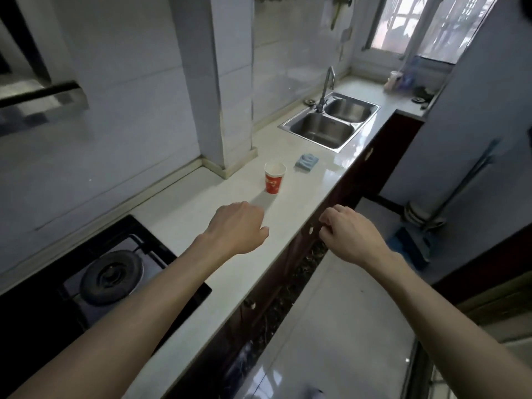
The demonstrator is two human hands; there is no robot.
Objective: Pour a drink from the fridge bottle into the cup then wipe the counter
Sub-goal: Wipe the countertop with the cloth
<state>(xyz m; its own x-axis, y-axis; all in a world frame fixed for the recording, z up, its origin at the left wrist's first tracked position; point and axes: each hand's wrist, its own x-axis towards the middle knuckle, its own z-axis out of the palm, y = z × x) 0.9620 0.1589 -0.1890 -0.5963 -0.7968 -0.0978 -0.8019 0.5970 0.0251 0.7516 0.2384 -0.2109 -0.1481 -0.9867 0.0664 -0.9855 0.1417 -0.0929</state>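
A red paper cup stands upright on the pale counter, its white inside showing. A folded blue cloth lies just right of it, toward the sink. My left hand hovers over the counter in front of the cup, fingers curled under, holding nothing. My right hand hangs past the counter's front edge, above the floor, with its fingers loosely curled and nothing in it. No bottle and no fridge are in view.
A steel double sink with a tap sits beyond the cloth. A black gas hob is at the near left. Dark cabinet fronts run under the counter. A mop and a blue dustpan stand on the floor at the right.
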